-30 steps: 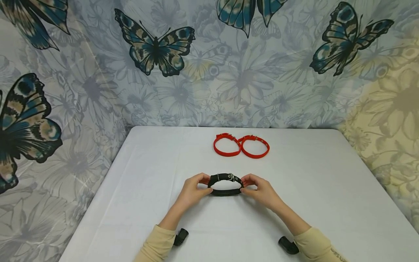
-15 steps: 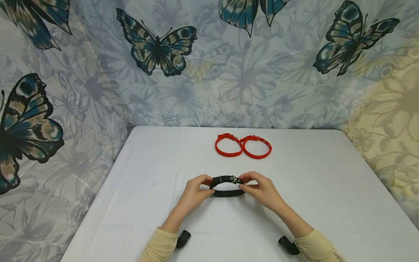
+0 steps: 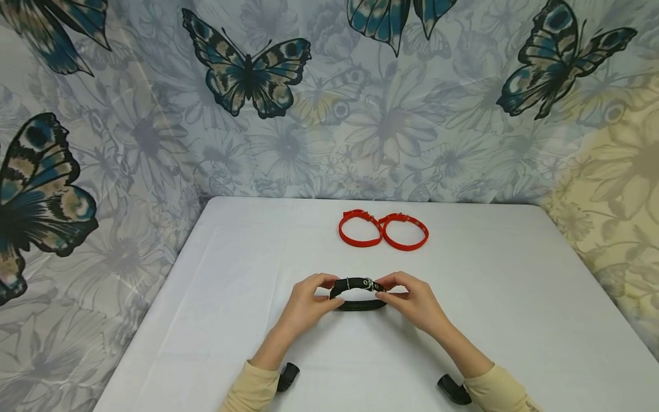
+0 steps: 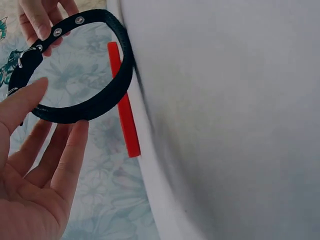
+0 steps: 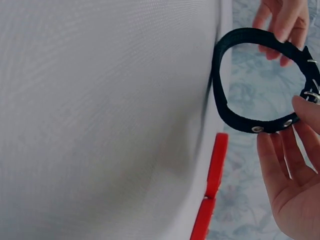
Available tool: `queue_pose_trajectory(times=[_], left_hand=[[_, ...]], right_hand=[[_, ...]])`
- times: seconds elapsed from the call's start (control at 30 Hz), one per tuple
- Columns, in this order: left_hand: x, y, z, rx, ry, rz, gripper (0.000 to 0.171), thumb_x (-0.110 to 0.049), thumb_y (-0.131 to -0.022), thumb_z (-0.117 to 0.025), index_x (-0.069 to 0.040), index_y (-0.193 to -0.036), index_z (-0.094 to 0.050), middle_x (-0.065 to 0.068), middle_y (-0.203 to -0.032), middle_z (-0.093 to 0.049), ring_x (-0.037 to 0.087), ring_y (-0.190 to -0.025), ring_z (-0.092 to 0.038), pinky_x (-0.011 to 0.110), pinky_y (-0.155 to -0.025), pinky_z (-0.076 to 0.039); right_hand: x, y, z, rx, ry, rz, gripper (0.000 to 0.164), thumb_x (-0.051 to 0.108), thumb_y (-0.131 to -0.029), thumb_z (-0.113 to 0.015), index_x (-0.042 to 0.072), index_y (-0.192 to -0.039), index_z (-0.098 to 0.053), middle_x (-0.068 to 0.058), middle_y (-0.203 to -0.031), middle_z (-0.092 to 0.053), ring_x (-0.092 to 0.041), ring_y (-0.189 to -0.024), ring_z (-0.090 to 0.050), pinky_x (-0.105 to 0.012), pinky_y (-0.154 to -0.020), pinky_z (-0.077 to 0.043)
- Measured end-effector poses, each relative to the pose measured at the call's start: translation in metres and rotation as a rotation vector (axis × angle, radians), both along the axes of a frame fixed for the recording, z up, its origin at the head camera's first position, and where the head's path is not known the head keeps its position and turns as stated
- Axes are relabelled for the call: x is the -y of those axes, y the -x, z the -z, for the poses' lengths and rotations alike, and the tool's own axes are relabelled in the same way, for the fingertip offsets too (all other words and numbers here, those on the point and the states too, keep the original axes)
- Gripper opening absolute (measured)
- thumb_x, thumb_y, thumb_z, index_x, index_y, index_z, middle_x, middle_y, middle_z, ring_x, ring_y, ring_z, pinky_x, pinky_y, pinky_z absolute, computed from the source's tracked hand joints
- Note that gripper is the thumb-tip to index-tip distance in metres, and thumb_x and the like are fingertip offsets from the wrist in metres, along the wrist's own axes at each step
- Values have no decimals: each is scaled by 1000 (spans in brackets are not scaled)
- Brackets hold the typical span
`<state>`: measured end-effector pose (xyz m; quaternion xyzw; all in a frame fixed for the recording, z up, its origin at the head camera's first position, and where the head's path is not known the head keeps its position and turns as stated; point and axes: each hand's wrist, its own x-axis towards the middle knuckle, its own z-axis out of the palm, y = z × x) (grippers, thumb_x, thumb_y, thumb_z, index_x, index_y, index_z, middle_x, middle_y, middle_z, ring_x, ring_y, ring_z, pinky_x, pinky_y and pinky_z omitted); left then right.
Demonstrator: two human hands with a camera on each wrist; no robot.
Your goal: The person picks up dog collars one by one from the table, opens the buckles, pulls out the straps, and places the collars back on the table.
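Observation:
A black buckled collar (image 3: 360, 306), closed into a loop, is held between both hands above the white table. My left hand (image 3: 305, 303) pinches its left side, with the thumb and fingers on either side of the band. On the other side, the thumb and fingers of my right hand (image 3: 416, 302) grip the band close to the metal buckle (image 3: 369, 284). Metal eyelets show along the strap (image 5: 257, 129) in the right wrist view. Farther back lie two red collars, the left one (image 3: 360, 243) and the right one (image 3: 405, 247), side by side and also buckled into loops.
The white-covered table (image 3: 247, 246) ends at a wall covering (image 3: 288, 154) printed with butterflies and flowers. A dark wrist camera (image 3: 288, 377) sits by the left sleeve, another camera (image 3: 454, 390) by the right sleeve.
The right thumb has shifted inward along the collar near the buckle, and the left thumb now reaches slightly farther over the band. The red collars stay put; the head view has shifted slightly.

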<state>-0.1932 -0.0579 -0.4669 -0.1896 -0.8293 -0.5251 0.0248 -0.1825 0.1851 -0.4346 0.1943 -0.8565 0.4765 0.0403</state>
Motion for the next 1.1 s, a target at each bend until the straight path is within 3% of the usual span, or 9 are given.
queue_pose_trajectory(times=[0.13, 0.43, 0.57, 0.77, 1.1], left_hand=[[-1, 2, -5, -17, -28, 0, 29, -18, -77, -76, -16, -104, -67, -5, -96, -63, 11, -92, -59, 21, -71, -52], [-2, 1, -5, -29, -61, 9, 22, -10, -74, -76, -11, -96, -70, -2, -90, -66, 12, -86, -63, 19, -67, -52], [-2, 1, -5, -32, -54, 13, 22, -11, -74, -76, -11, -96, -71, -2, -91, -66, 13, -87, -63, 19, -68, -52], [-3, 1, -4, -35, -56, 22, 23, -11, -74, -76, -11, -96, -70, -1, -91, -66, 14, -88, -63, 19, -69, -52], [-4, -1, -2, -15, -16, 17, 22, -13, -77, -74, -14, -99, -69, -5, -93, -64, 9, -89, -60, 18, -71, -51]], right_hand=[[2, -2, -7, 8, -18, 6, 23, 2, -78, -71, 5, -100, -66, -7, -94, -65, -26, -88, -61, -23, -70, -53], [-6, 9, 20, 1, -22, -6, 25, 13, -78, -74, 19, -101, -65, 7, -93, -62, -14, -88, -59, -22, -70, -53], [-5, 10, 16, -5, -30, -25, 27, 20, -78, -74, 25, -103, -64, 12, -95, -60, -10, -89, -57, -21, -71, -52], [-1, 10, 8, -62, -83, -43, 32, 17, -76, -76, 22, -105, -64, 14, -95, -60, -10, -86, -56, -23, -69, -53], [3, 10, 11, -108, -99, -32, 25, 16, -76, -76, 22, -99, -66, 13, -89, -61, -8, -80, -57, -20, -65, -52]])
